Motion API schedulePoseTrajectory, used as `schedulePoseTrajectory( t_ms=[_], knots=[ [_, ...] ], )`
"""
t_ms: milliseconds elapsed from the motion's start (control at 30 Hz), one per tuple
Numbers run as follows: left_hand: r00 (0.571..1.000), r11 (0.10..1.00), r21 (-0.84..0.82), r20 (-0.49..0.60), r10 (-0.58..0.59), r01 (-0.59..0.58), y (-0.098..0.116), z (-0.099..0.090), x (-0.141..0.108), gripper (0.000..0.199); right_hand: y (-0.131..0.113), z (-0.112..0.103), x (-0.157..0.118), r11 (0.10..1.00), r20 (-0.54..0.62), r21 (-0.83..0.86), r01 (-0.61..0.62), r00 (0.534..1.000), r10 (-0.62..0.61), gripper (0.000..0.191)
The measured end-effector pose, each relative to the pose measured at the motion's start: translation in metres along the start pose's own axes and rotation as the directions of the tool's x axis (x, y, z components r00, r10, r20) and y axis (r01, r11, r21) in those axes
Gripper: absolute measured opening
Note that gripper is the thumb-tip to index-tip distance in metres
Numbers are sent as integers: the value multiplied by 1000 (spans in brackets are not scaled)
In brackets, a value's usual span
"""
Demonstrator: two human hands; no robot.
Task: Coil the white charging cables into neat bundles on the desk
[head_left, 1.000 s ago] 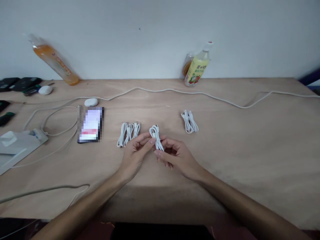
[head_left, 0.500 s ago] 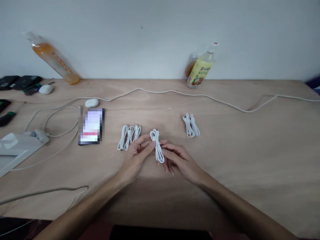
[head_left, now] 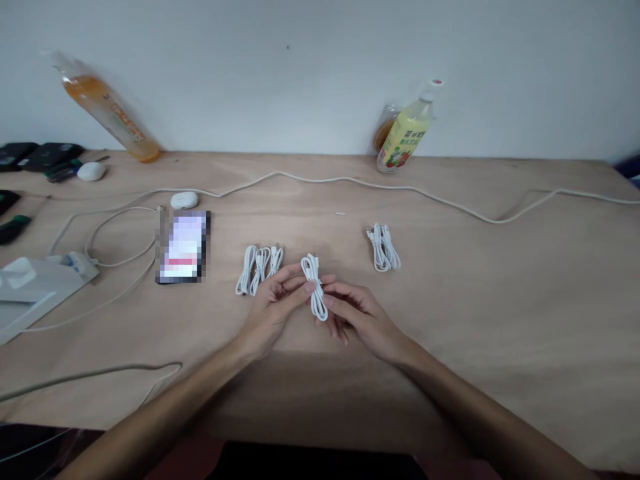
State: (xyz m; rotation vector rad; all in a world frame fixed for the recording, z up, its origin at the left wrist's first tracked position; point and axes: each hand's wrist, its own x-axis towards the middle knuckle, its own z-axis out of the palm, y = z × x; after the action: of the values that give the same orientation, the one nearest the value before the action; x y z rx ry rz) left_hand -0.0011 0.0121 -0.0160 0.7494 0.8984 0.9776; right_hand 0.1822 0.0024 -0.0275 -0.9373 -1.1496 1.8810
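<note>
Between my two hands, above the wooden table (head_left: 480,300), is a white charging cable (head_left: 317,303) folded into a narrow bundle. My left hand (head_left: 277,303) grips it near the middle, thumb on top. From the other side my right hand (head_left: 357,310) pinches its lower part, with some fingers curled underneath. How the cable is bound at its waist is partly hidden by my left thumb. Several more bundled white cables (head_left: 260,263) lie side by side just beyond my left hand. Farther right and back rests another group of bundled white cables (head_left: 383,248).
A phone (head_left: 183,247) lies left, with a white earbud case (head_left: 184,200) behind it. An orange drink bottle (head_left: 113,120) and a yellow-labelled bottle (head_left: 406,137) lean on the wall. A long white cord (head_left: 320,180) crosses the back. A white box-like item (head_left: 37,287) sits far left.
Both hands keep their hold on the cable bundle, which looks almost unmoved. The whole view has shifted slightly, with no object on the table visibly displaced.
</note>
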Motion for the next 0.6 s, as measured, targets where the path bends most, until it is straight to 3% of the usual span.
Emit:
schedulePoseTrajectory(
  t_ms=[200, 300, 367, 433, 600],
  knots=[
    [999, 999, 1, -6, 39, -39, -1, 0, 1, 49, 0, 0, -1, 998, -3, -55, 14, 1000, -14, 41],
    [998, 999, 8, -34, 51, -50, -2, 1, 1, 49, 1, 3, -4, 974, -142, -217, 69, 985, -102, 33],
    [998, 999, 1, -44, 51, -51, -3, 2, 0, 48, 1, 5, -7, 906, -268, -401, 133, 929, -255, 23],
    [998, 999, -6, -37, 50, -50, -4, 2, 0, 48, 2, 5, -9, 801, -311, -568, 187, 853, -420, 13],
    [999, 999, 15, -11, 46, -46, -6, 3, -4, 44, -1, 1, -12, 524, -120, -784, 332, 748, -653, 6]
  ],
)
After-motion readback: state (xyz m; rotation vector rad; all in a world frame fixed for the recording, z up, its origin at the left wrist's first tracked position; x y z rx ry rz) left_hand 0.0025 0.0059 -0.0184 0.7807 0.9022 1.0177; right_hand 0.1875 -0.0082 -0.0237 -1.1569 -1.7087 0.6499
